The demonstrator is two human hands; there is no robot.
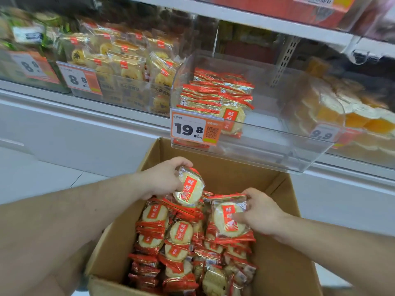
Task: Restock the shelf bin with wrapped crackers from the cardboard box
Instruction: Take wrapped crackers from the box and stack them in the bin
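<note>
An open cardboard box [275,272] sits below the shelf, filled with several red-and-clear wrapped crackers [177,242]. My left hand [164,178] grips one cracker pack [189,186], lifted and tilted above the pile. My right hand [259,211] pinches the right edge of another cracker pack [227,216] that lies on top of the pile. Above the box, the clear shelf bin [256,142] with a 19.8 price tag [192,129] holds stacked packs [215,92] on its left side.
Left of the bin stands a clear bin of yellow wrapped pastries [128,65] with an 8.8 tag. To the right is a bin of orange-and-white packs [346,112] tagged 9.9. A white shelf board [245,20] runs overhead. White floor tiles [42,176] lie at the left.
</note>
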